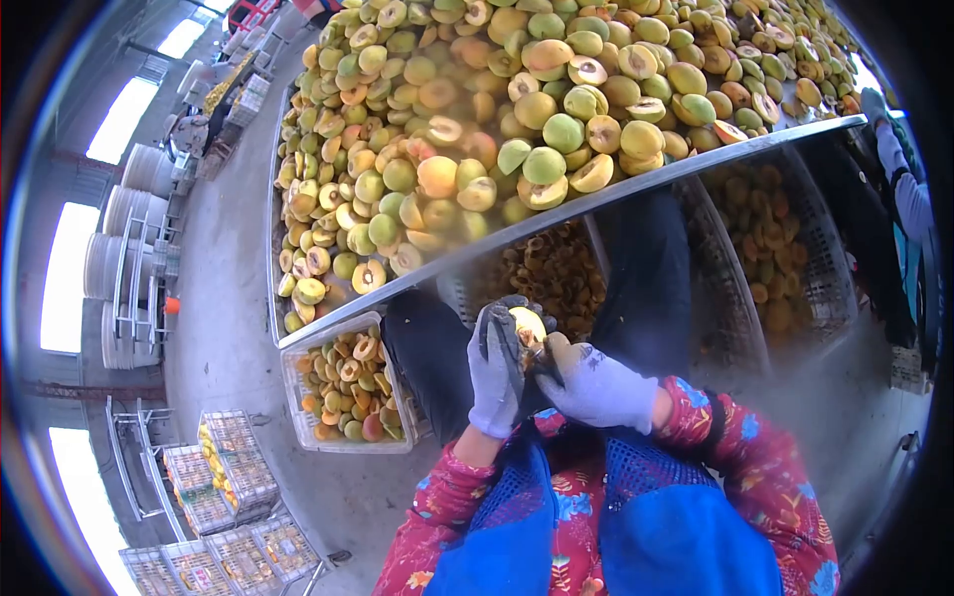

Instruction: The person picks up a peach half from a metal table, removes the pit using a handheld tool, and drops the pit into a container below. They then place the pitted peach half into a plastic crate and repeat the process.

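Both my hands wear white gloves with dark, stained fingers and meet above my lap, below the table's front edge. In my left hand (497, 363) is a cut yellow fruit half (527, 324), its brown middle showing. My right hand (588, 382) is closed at the fruit's lower right side; whatever lies between its fingers is too small and hidden to name. Ahead, halved green and yellow fruits (545, 165) are heaped on a metal-edged table (636, 189).
A white crate (348, 445) of fruit halves stands at the left. Under the table are brown scraps (553, 273) and another crate (730, 288) of fruit. A person's sleeve (911, 204) shows at the far right. Stacked crates (238, 457) stand at the lower left.
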{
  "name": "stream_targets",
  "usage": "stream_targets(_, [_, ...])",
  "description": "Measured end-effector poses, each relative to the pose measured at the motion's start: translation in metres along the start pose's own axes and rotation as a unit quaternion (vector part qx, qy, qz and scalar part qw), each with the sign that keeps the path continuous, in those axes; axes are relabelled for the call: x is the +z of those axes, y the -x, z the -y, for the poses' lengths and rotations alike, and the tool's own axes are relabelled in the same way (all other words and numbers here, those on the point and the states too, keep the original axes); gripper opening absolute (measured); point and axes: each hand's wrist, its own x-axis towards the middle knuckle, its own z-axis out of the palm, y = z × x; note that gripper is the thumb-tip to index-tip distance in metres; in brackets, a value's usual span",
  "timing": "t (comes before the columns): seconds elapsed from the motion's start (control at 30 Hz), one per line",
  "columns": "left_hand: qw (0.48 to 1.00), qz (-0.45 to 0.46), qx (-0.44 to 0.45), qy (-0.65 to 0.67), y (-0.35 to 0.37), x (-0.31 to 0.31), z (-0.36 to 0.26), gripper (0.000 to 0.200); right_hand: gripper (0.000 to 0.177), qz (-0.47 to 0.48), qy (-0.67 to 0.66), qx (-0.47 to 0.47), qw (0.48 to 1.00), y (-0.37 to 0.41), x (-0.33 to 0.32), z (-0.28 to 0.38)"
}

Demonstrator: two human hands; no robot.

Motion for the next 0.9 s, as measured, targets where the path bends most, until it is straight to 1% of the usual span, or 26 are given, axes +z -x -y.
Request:
stream_targets(0.03, [0.993,-0.017,-0.042,0.106,-0.003,0.0,0.005,0.032,0.028,0.06,-0.15,0.111,0.981,-0.007,-0.008,0.005])
stream_targets(0.07, [0.996,-0.026,-0.01,0.081,-0.005,0.004,0.007,0.035,0.028,0.117,-0.294,0.218,0.923,-0.016,-0.022,0.012])
stream_targets(0.1, [0.998,-0.037,0.019,0.055,-0.004,0.011,0.004,0.037,0.028,0.168,-0.428,0.318,0.829,-0.022,-0.028,0.016])
stream_targets(0.13, [0.997,-0.046,0.05,0.028,-0.005,0.013,0.003,0.041,0.028,0.178,-0.481,0.352,0.783,-0.026,-0.027,0.012])
stream_targets(0.17, [0.997,-0.024,0.058,0.054,-0.008,0.008,0.006,0.044,0.028,0.185,-0.531,0.385,0.732,-0.028,-0.026,0.006])
stream_targets(0.2, [0.997,0.003,0.059,0.039,-0.009,0.006,0.004,0.046,0.028,0.191,-0.579,0.416,0.675,-0.027,-0.023,0.001])
stream_targets(0.23, [0.997,0.031,0.062,0.024,-0.012,0.005,0.0,0.049,0.026,0.174,-0.633,0.411,0.632,-0.026,-0.02,-0.003])
stream_targets(0.27, [0.996,0.058,0.066,0.008,-0.014,0.004,-0.003,0.051,0.027,0.172,-0.693,0.405,0.571,-0.024,-0.015,-0.008])
stream_targets(0.3, [0.992,0.042,0.005,0.123,-0.016,0.0,0.003,0.054,0.027,0.17,-0.747,0.396,0.506,-0.022,-0.009,-0.014])
stream_targets(0.33, [0.988,0.054,0.007,0.142,-0.018,-0.005,0.007,0.051,0.027,0.165,-0.797,0.384,0.436,-0.021,-0.004,-0.018])
stream_targets(0.37, [0.985,0.066,0.009,0.161,-0.02,-0.009,0.01,0.048,0.025,0.165,-0.817,0.39,0.391,-0.021,-0.001,-0.02])
stream_targets(0.4, [0.981,0.079,0.011,0.179,-0.02,-0.013,0.012,0.045,0.024,0.164,-0.785,0.402,0.442,-0.022,-0.001,-0.017])
stream_targets(0.43, [0.981,0.07,0.025,0.177,-0.017,-0.009,0.009,0.042,0.024,0.163,-0.75,0.413,0.49,-0.025,-0.004,-0.012])
stream_targets(0.47, [0.987,0.075,-0.006,0.145,-0.018,-0.014,0.009,0.041,0.024,0.162,-0.711,0.422,0.538,-0.027,-0.009,-0.006])
stream_targets(0.5, [0.99,0.081,-0.036,0.112,-0.022,-0.021,0.011,0.041,0.024,0.153,-0.626,0.451,0.617,-0.036,-0.011,0.005])
stream_targets(0.53, [0.991,0.087,-0.065,0.079,-0.027,-0.029,0.015,0.04,0.024,0.153,-0.636,0.452,0.607,-0.036,-0.008,0.006])
stream_targets(0.57, [0.994,0.102,-0.039,-0.005,-0.035,-0.043,0.031,0.039,0.024,0.151,-0.645,0.451,0.599,-0.036,-0.004,0.002])
stream_targets(0.6, [0.993,0.107,-0.039,0.014,-0.036,-0.045,0.027,0.039,0.024,0.149,-0.653,0.45,0.59,-0.035,0.002,-0.004])
stream_targets(0.63, [0.993,0.108,-0.041,0.034,-0.034,-0.045,0.021,0.04,0.026,0.148,-0.721,0.432,0.521,-0.032,0.009,-0.011])
stream_targets(0.67, [0.992,0.109,-0.043,0.053,-0.031,-0.045,0.015,0.041,0.027,0.16,-0.76,0.424,0.466,-0.029,0.013,-0.013])
stream_targets(0.7, [0.989,0.119,-0.024,0.086,-0.029,-0.045,0.007,0.041,0.028,0.17,-0.796,0.411,0.41,-0.029,0.016,-0.013])
stream_targets(0.77, [0.987,0.123,0.01,0.104,-0.027,-0.046,0.007,0.041,0.031,0.199,-0.86,0.368,0.293,-0.028,0.025,-0.019])
stream_targets(0.8, [0.985,0.125,0.025,0.112,-0.026,-0.046,0.007,0.041,0.031,0.201,-0.86,0.367,0.293,-0.026,0.028,-0.021])
stream_targets(0.87, [0.983,0.148,0.09,0.066,-0.025,-0.051,0.011,0.04,0.03,0.204,-0.859,0.366,0.294,-0.023,0.031,-0.022])
stream_targets(0.9, [0.981,0.156,0.112,0.042,-0.024,-0.053,0.01,0.039,0.03,0.199,-0.846,0.372,0.325,-0.02,0.031,-0.022])
